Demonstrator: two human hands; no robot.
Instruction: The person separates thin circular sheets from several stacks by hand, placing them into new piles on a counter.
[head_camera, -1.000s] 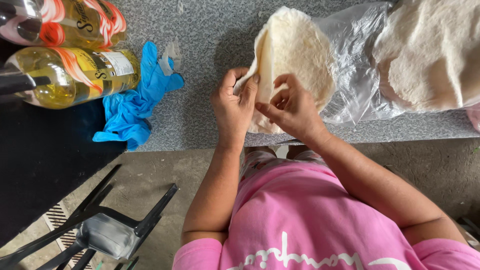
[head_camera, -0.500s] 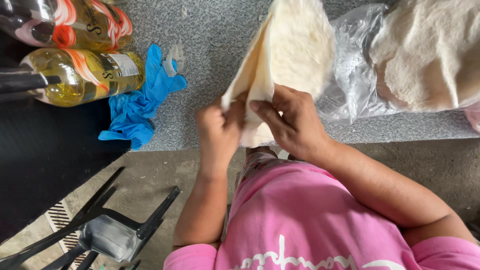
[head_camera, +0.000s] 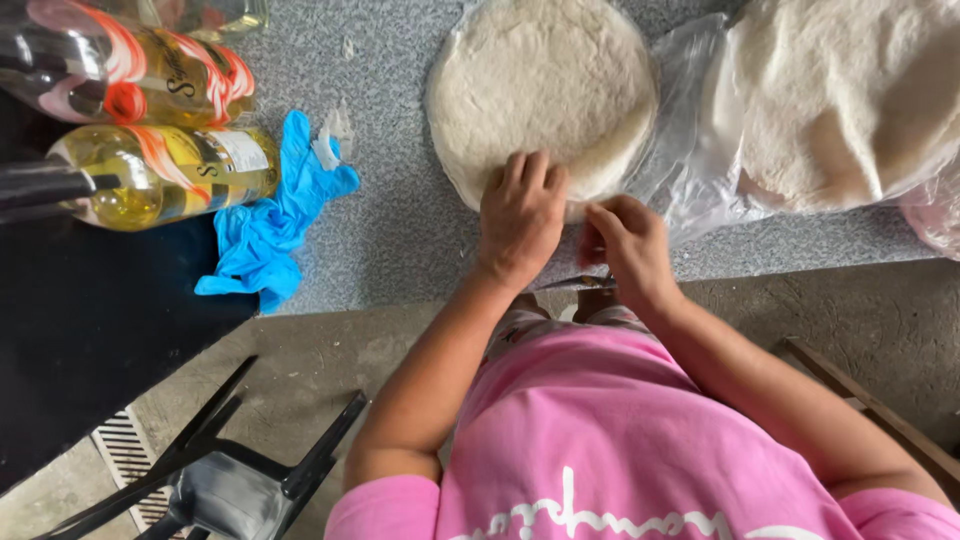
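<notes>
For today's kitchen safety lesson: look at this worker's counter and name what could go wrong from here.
1. The round flatbread stack lies near the counter's front edge, with the left hand pressing its near rim; a slip might drag it off.
2. The oil bottles lie on their sides beside the blue glove; they could roll or leak.
3. The right hand works against loose clear plastic, which could snag.
</notes>
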